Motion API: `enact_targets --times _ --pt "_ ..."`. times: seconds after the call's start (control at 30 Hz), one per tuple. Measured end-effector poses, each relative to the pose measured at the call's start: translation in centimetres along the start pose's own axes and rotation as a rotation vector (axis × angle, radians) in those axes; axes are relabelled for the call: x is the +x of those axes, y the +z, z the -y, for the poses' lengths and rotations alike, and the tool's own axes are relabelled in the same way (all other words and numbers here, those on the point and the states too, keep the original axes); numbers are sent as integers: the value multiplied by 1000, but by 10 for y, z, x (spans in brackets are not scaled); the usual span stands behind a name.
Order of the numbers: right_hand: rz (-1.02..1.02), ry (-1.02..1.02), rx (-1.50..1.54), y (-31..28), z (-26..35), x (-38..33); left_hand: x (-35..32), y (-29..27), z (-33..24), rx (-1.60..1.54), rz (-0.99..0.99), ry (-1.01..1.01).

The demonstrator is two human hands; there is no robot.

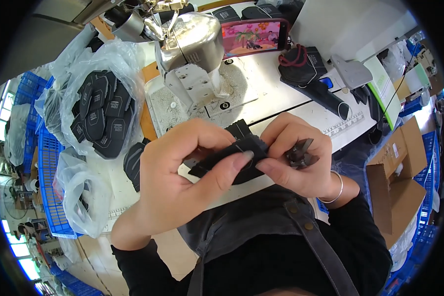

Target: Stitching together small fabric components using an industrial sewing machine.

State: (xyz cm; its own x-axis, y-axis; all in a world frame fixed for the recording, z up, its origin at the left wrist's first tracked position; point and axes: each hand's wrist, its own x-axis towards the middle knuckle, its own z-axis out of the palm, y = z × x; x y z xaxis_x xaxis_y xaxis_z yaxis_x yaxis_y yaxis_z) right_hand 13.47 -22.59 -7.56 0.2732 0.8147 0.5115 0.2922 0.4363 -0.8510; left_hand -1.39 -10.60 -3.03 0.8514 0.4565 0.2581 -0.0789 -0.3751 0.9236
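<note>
Black fabric piece sits pinched between both hands, held up over the white table in front of the sewing machine. Her left hand curls around it, thumb pressed on top. The right hand grips its other end with thumb and forefinger, small dark snips tucked under the remaining fingers.

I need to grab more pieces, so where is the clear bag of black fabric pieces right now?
In the head view, the clear bag of black pieces sits on the person's left, beside the sewing machine, above the left hand.
</note>
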Motion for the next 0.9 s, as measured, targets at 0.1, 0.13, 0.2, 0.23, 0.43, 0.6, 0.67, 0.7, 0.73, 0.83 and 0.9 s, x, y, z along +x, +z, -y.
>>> enact_targets --times 0.1,0.13,0.2,0.23,0.43,0.6,0.67,0.7,0.73,0.83,0.9 --pt "-5 -3 -7 1 -1 2 0 0 8 -82 -69 42" --pt "0 -12 -26 1 -2 3 -1 -1 9 -94 -77 39" --pt "7 -21 -44 3 -2 4 -2 -3 4 -72 -60 18" --pt "0 -22 -44 3 -2 4 -2 -4 3 -48 -41 -2" --pt "13 11 -43 3 2 7 7 -15 6 64 24 46" --pt "13 27 -32 6 1 9 6 -16 10 -95 16 -2" --pt "-5 25 -17 9 1 10 5 -18 11 -135 13 -29" --pt "-4 26 -19 9 2 11 5 -20 11 -155 20 -27" --pt "-3 21 -28 10 2 11 4 -22 12 -175 27 -24" --pt "3 -20 -66 12 3 13 1 -23 10 -210 28 -13" --pt "7 -53 -93 13 4 13 0 -24 10 -225 28 -21"
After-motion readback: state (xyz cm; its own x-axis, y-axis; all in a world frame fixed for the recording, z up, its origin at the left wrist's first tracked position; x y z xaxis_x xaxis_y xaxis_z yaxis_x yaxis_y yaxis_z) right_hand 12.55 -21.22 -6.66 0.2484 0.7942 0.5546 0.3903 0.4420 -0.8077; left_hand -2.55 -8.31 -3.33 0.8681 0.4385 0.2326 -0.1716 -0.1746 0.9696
